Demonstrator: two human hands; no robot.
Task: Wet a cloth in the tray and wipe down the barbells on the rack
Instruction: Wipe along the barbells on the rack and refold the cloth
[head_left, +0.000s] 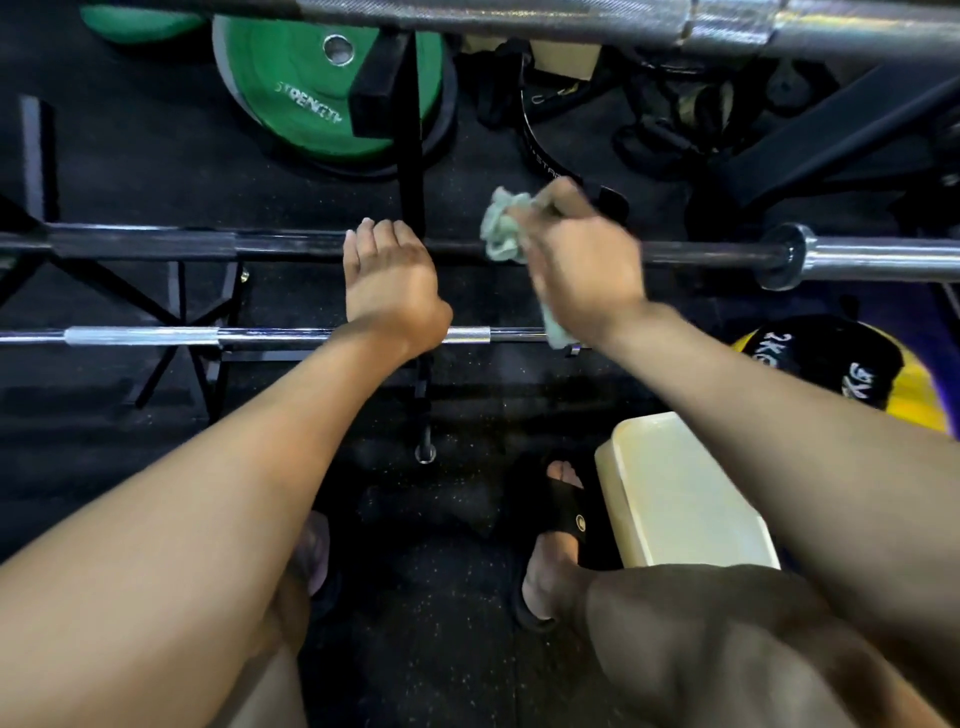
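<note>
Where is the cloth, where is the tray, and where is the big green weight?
cloth (501, 228): head view, on the bunched pale green part above the bar.
tray (675, 499): head view, on its pale yellow flat side.
green weight plate (291, 78): head view, on its green face left of the hole.

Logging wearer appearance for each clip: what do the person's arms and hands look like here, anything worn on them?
Both forearms are bare to the frame edge: no sleeves visible. The left hand and right hand carry no gloves, rings, watch or wristbands that the head view shows. The right hand is slightly motion-blurred.
</note>
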